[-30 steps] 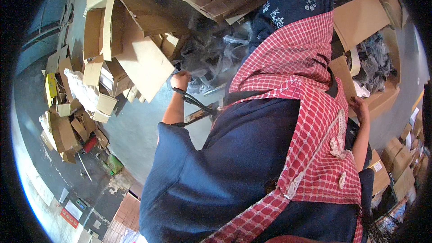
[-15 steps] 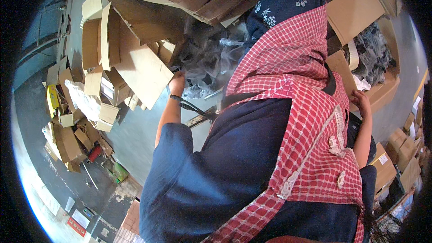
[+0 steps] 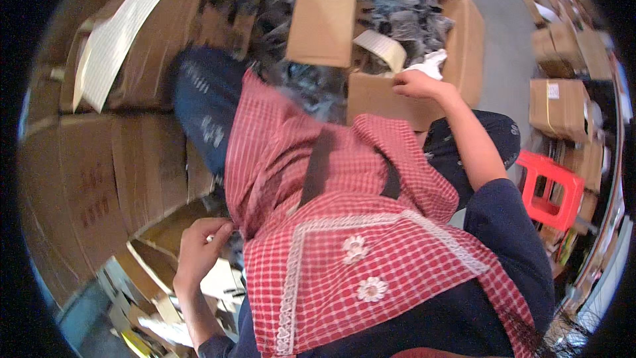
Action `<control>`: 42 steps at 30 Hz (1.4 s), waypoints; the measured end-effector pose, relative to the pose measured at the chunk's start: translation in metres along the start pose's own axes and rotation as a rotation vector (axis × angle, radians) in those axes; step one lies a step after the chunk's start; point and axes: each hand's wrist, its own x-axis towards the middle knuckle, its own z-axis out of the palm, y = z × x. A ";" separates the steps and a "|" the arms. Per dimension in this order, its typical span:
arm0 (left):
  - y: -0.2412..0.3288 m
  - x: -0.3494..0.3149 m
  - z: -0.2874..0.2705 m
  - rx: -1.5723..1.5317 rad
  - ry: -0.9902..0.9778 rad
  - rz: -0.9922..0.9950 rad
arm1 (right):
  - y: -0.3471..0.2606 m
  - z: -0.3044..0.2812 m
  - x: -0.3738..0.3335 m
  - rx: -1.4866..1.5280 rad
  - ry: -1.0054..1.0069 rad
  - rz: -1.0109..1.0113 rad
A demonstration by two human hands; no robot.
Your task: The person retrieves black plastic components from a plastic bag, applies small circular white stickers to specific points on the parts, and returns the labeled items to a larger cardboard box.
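My right hand (image 3: 417, 85) grips the near edge of an open cardboard box (image 3: 467, 43), its fingers curled over the rim. Crumpled grey plastic bags (image 3: 414, 16) fill the box, with a curved strip of cardboard (image 3: 382, 50) and a white scrap (image 3: 430, 65) on them. Down at the left, my left hand (image 3: 201, 248) is closed, thumb against the fingers, beside the edge of my red checked apron (image 3: 331, 252). Whatever it may pinch there is too small to make out. An upright cardboard flap (image 3: 323, 13) stands at the left of the box.
Large cartons (image 3: 79, 185) stand along the left, one with a pale ribbed strip (image 3: 119, 43) lying on it. A red plastic stool (image 3: 551, 191) is at the right, near a taped carton (image 3: 560, 109). More plastic bags (image 3: 311, 86) lie before my knees.
The view has swung to the right, bringing the bag-filled box to the middle. My left hand has left the large cardboard flap and come beside my apron. My right hand stays at the box.
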 end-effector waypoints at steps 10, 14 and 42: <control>0.229 0.224 0.040 0.419 -0.141 0.950 | 0.030 0.008 -0.002 -0.110 0.127 0.111; 0.273 0.294 0.070 0.663 -0.033 1.142 | 0.095 0.037 0.033 0.105 0.353 0.180; 0.284 0.341 0.085 0.715 0.026 0.928 | 0.081 0.096 0.139 0.238 0.481 0.707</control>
